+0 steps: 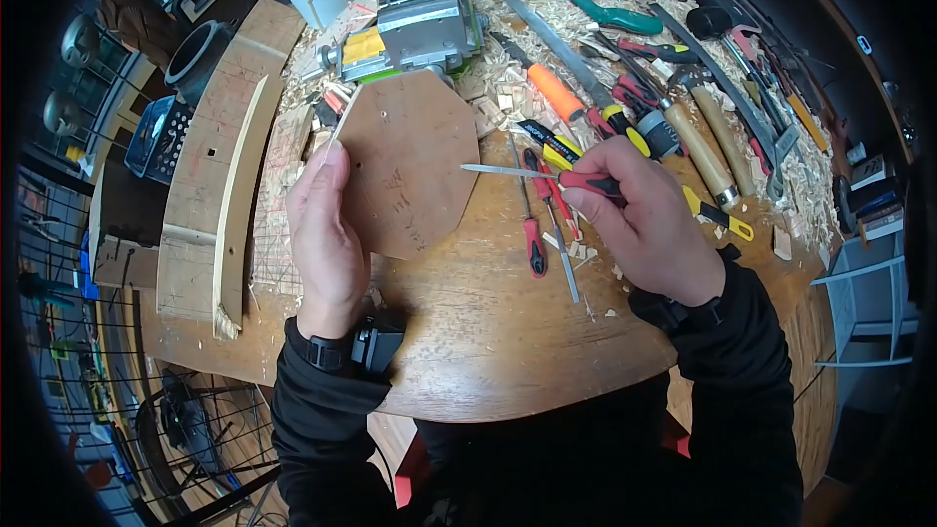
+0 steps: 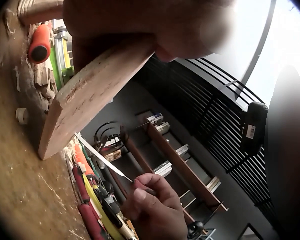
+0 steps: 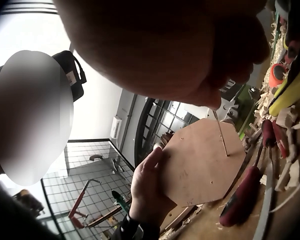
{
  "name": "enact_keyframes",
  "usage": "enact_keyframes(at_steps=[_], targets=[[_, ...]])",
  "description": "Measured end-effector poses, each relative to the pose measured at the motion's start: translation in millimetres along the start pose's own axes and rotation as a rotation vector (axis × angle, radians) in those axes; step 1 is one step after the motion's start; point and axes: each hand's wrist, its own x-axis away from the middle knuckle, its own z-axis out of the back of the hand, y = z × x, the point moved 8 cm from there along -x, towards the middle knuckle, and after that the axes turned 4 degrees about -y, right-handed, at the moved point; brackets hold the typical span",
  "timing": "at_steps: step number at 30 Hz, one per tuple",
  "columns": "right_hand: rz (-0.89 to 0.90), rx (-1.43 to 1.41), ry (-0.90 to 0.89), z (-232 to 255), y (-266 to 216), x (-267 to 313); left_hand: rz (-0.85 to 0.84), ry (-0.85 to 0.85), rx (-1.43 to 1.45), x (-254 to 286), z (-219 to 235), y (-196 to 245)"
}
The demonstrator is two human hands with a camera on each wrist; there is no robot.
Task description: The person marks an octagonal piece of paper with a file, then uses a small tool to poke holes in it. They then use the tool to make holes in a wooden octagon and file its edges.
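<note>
My left hand [image 1: 327, 224] grips the left edge of an octagonal wooden board [image 1: 420, 151], thumb along its upper left side. Handwriting and a few small holes mark the board's face. It stands tilted, its lower edge at the tabletop in the left wrist view. Between thumb and fingers, my right hand [image 1: 639, 220] holds a slim file [image 1: 503, 171] by its red-and-black handle. The file's tip points left and overlaps the board's right part in the head view. In the right wrist view, the file [image 3: 221, 135] crosses in front of the board's face [image 3: 195, 165].
Beyond the board stands a metal vise [image 1: 420, 20] among wood shavings. Several red-handled files [image 1: 535, 244] lie right of the board, below an orange-handled tool [image 1: 554, 91]. A long curved wooden strip [image 1: 239, 195] lies at left. Wooden-handled tools [image 1: 698, 146] lie at right.
</note>
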Motion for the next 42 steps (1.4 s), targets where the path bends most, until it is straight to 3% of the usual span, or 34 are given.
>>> enact_keyframes(at_steps=[1, 3, 6, 7, 9, 12, 13, 15, 18, 19, 21, 25, 27, 37, 40, 42], targets=[[0.0, -0.002, -0.002, 2.9, -1.5, -0.3, -0.013, 0.038, -0.008, -0.1, 1.2, 1.2], [-0.225, 0.138, -0.24, -5.1, 11.7, 1.6, -0.018, 0.045, -0.026, 1.4, 1.4, 1.9], [-0.3, 0.064, -0.255, -6.1, 18.2, 1.3, -0.017, 0.038, -0.031, 1.5, -2.6, 4.2], [-0.3, 0.064, -0.255, -10.3, 19.3, 2.0, -0.009, 0.026, -0.02, 1.2, -4.7, 4.6], [-0.093, -0.07, 0.0, -2.4, 6.3, -0.3, -0.01, 0.015, -0.009, 0.7, -6.5, 5.3], [-0.027, 0.068, -0.09, -2.7, 1.8, -1.4, -0.009, 0.007, 0.001, 0.8, -6.9, 4.9], [-0.027, 0.069, -0.09, 0.9, 0.4, -2.5, -0.009, 0.007, 0.002, 0.8, -6.9, 4.5], [-0.242, 0.104, -0.286, -7.1, 14.4, -0.6, -0.015, -0.016, -0.003, 0.1, -6.4, 3.7], [-0.307, -0.063, -0.208, -6.0, 18.2, 0.7, -0.009, -0.051, -0.012, -0.2, -9.0, 4.3], [-0.306, -0.063, -0.209, -10.3, 20.0, 1.4, 0.003, -0.062, -0.014, -0.1, -10.1, 3.9], [-0.078, -0.03, -0.003, -2.7, 7.7, -1.3, -0.006, -0.056, -0.016, -0.1, -10.2, 4.3], [-0.1, 0.004, -0.142, -4.5, 11.8, -1.0, -0.022, -0.065, -0.045, 1.6, -13.5, 9.1], [-0.234, 0.0, -0.23, -9.6, 21.7, 0.9, -0.025, -0.061, -0.051, 1.8, -14.5, 10.0], [-0.194, -0.094, -0.146, -8.8, 22.0, 2.2, -0.009, -0.047, -0.027, 0.3, -11.0, 5.0], [-0.272, -0.17, -0.176, -12.6, 26.8, 5.5, -0.015, -0.054, -0.029, 1.0, -11.8, 5.8], [-0.141, -0.217, -0.036, -6.1, 18.6, 2.8, -0.022, -0.055, -0.042, 0.9, -12.1, 6.9]])
